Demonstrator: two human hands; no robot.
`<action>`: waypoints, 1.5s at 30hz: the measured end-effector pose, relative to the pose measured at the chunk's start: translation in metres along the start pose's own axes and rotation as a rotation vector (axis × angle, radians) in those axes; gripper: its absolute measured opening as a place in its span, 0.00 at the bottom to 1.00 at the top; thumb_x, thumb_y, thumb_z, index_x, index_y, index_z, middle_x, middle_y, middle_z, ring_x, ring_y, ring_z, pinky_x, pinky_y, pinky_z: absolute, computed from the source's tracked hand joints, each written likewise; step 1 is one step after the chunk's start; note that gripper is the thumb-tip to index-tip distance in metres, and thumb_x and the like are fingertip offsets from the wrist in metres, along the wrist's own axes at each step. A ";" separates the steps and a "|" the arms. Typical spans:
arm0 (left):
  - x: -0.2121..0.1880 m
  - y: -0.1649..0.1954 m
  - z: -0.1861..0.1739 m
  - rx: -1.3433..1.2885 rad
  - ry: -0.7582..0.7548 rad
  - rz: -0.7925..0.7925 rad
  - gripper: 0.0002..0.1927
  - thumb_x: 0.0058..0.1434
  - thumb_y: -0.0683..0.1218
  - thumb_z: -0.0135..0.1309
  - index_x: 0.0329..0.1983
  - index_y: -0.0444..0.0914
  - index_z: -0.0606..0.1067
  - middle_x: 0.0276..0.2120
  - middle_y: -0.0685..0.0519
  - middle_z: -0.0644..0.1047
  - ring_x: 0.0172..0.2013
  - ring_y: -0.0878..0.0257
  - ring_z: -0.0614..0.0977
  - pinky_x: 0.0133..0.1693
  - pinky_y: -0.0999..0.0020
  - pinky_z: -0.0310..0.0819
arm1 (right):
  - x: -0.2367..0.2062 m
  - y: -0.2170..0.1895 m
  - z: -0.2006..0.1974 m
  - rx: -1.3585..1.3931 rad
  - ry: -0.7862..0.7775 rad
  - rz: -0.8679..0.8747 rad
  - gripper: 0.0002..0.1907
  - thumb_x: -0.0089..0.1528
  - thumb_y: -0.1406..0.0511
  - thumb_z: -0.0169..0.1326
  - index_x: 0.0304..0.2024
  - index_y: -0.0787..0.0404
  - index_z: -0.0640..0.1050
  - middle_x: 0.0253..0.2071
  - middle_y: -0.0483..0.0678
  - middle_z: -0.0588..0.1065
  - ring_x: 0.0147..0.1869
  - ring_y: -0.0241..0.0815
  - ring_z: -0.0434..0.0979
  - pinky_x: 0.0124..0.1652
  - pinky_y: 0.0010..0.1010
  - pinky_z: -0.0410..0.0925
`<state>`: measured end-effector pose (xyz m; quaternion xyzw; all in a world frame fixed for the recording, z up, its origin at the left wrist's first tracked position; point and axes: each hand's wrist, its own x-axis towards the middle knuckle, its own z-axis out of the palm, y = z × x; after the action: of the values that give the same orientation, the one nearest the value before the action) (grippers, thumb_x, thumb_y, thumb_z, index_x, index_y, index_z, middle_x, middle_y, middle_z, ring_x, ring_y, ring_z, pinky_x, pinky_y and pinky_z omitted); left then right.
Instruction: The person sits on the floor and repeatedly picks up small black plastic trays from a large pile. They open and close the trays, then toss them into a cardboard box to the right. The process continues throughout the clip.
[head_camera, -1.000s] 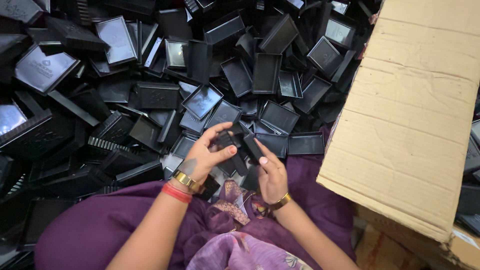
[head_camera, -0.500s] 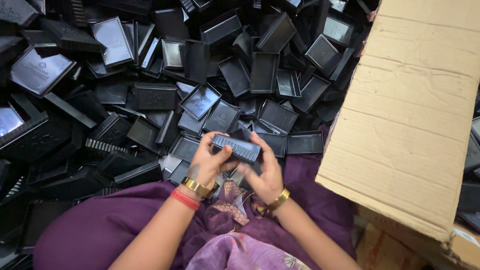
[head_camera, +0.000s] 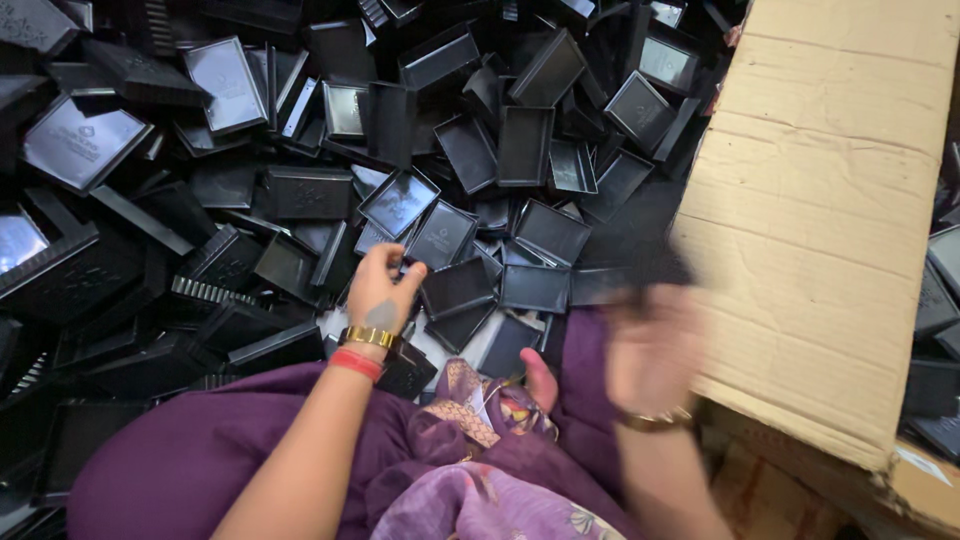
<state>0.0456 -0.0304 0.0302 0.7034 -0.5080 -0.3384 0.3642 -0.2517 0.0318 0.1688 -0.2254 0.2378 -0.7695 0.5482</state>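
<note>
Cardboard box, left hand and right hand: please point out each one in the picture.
cardboard box (head_camera: 830, 200), head view: point on its broad brown flap.
left hand (head_camera: 380, 295), head view: point on the back of the hand.
right hand (head_camera: 655, 350), head view: point on the blurred back of the hand.

The right hand (head_camera: 655, 355) is just a motion-blurred smear next to the cardboard box (head_camera: 830, 210), so I can't tell if it's gripping anything, and the dark streak above it (head_camera: 640, 270) is too smeared to make out. The left hand (head_camera: 378, 295) has its fingertips curled down among the black trays (head_camera: 460, 285), so whatever they pinch is hidden behind the knuckles. The tray pile (head_camera: 200, 150) runs off the left and far edges, and the box is cut off at the right and top.
</note>
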 end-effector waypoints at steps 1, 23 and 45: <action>-0.002 0.004 -0.001 0.123 -0.023 0.130 0.29 0.53 0.55 0.67 0.55 0.40 0.74 0.49 0.49 0.79 0.49 0.54 0.80 0.52 0.59 0.73 | -0.005 -0.026 0.003 -0.210 -0.005 -0.259 0.13 0.77 0.58 0.49 0.56 0.56 0.80 0.66 0.52 0.73 0.72 0.43 0.72 0.75 0.35 0.62; -0.004 0.033 -0.019 0.149 0.044 0.039 0.25 0.52 0.45 0.56 0.55 0.39 0.67 0.37 0.44 0.79 0.43 0.43 0.80 0.45 0.50 0.72 | 0.020 0.117 -0.060 -1.668 -0.102 0.126 0.28 0.62 0.64 0.58 0.64 0.50 0.68 0.53 0.52 0.79 0.58 0.46 0.81 0.63 0.41 0.67; -0.004 0.025 -0.001 0.577 0.140 -0.014 0.51 0.46 0.41 0.65 0.74 0.46 0.57 0.73 0.27 0.48 0.66 0.34 0.61 0.55 0.46 0.69 | 0.006 0.126 -0.066 -1.891 -0.360 -0.126 0.31 0.55 0.55 0.67 0.61 0.47 0.78 0.58 0.56 0.75 0.58 0.55 0.74 0.56 0.40 0.67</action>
<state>0.0339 -0.0322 0.0528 0.8030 -0.5519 -0.1330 0.1812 -0.2011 -0.0023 0.0401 -0.7009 0.6592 -0.2415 0.1260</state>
